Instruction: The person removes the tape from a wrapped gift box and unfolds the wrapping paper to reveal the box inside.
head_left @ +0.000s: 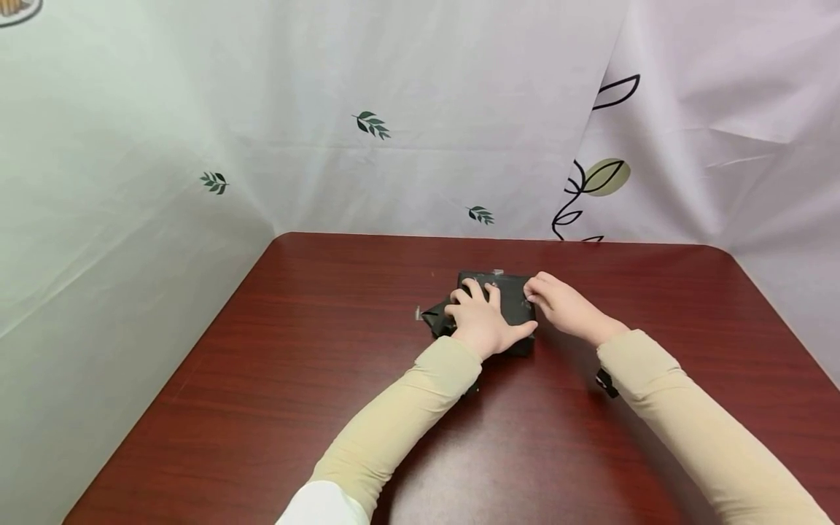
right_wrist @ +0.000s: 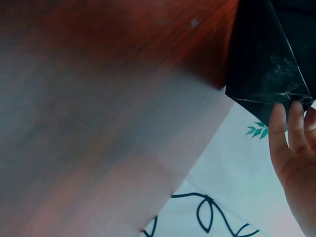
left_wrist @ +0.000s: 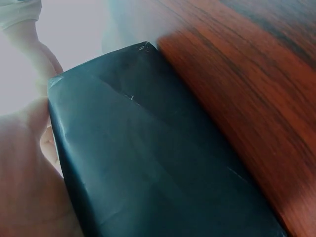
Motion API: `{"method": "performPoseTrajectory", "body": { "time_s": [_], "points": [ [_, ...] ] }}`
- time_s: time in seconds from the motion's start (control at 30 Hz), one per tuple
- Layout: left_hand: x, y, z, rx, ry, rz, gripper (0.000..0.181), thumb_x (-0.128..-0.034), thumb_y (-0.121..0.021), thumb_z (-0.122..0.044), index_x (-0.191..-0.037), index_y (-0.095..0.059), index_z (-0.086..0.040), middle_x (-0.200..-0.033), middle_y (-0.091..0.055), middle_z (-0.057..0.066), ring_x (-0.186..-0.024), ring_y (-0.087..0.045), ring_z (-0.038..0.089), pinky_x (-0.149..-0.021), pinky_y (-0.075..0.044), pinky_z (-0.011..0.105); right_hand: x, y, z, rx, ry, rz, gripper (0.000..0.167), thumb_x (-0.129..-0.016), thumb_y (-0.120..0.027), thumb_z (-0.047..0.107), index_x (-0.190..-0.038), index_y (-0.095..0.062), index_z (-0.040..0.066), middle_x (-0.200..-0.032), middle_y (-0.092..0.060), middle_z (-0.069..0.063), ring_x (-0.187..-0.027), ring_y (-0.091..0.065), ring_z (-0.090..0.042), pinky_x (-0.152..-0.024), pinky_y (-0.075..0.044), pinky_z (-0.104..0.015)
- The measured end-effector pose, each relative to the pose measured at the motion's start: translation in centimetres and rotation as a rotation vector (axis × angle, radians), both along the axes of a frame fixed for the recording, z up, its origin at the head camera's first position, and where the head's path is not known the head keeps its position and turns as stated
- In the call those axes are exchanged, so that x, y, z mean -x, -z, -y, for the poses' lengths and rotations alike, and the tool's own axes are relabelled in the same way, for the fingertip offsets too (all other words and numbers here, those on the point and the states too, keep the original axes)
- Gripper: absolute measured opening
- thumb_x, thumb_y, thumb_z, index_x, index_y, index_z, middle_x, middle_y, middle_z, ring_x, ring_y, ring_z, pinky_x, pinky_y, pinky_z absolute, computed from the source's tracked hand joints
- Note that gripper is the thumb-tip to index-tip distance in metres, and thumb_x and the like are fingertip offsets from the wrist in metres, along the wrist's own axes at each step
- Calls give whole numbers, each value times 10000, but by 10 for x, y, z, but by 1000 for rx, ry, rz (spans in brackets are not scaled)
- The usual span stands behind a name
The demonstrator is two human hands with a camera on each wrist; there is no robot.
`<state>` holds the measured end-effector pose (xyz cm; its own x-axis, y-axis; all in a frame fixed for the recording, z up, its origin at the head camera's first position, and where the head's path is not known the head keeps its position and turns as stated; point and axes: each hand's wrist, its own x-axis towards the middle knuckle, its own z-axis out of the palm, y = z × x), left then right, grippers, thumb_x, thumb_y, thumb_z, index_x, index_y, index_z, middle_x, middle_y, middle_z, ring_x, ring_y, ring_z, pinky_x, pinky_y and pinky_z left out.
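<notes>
A box wrapped in black paper [head_left: 517, 310] lies on the far half of the table. My left hand [head_left: 479, 321] rests on its top with fingers spread and thumb stretched to the right. In the left wrist view, the smooth long side of the wrapped box [left_wrist: 143, 148] stands beside my palm [left_wrist: 29, 168]. At the right end, my right hand [head_left: 558, 302] has its fingers bent at the paper's edge. The right wrist view shows its fingertips on the folded end of the black wrapping paper [right_wrist: 266, 64]; the thumb is hidden there.
A pointed black paper flap [head_left: 434, 315] sticks out at the box's left end. Small clear tape pieces show at the flap's tip [head_left: 418, 313] and the box's back edge [head_left: 498, 272]. The reddish-brown table [head_left: 295, 328] meets a white printed curtain [head_left: 420, 175] behind.
</notes>
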<state>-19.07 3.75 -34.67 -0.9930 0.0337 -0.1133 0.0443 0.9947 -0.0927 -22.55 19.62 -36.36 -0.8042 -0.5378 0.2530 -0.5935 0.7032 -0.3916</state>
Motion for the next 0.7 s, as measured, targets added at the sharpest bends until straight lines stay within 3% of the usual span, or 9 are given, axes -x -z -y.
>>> {"method": "performPoseTrajectory", "body": {
  "time_s": [0.3, 0.4, 0.53, 0.7],
  "points": [
    [1, 0, -1, 12, -1, -1, 1033, -735, -256, -894, -1508, -227, -209, -1476, -245, 169, -1163, -426, 359, -791, -467, 454, -5, 4, -10, 175, 92, 168, 62, -985, -474, 66, -962, -525, 39, -915, -552, -108, -808, -526, -219, -721, -429, -374],
    [1, 0, -1, 15, -1, 4, 1036, -734, -250, -895, -1510, -221, -209, -1478, -241, 168, -1170, -422, 361, -802, -467, 457, -6, 3, -13, 254, 117, 285, 121, -1005, -451, 126, -1001, -522, 28, -1000, -569, -150, -905, -602, -284, -796, -491, -421],
    [1, 0, -1, 15, -3, 5, 1035, -737, -255, -892, -1509, -220, -204, -1474, -244, 166, -1167, -422, 364, -806, -466, 459, -6, 0, -12, 385, 145, 456, 257, -1007, -463, 227, -1051, -528, -18, -1114, -547, -196, -1068, -593, -350, -921, -481, -474],
    [0, 1, -1, 15, -2, -1, 1035, -735, -257, -893, -1507, -228, -205, -1469, -250, 165, -1158, -423, 365, -794, -465, 459, -4, -4, -8, 446, 203, 553, 267, -965, -549, 241, -988, -534, -24, -961, -566, -104, -931, -606, -185, -869, -519, -397]
  ]
}}
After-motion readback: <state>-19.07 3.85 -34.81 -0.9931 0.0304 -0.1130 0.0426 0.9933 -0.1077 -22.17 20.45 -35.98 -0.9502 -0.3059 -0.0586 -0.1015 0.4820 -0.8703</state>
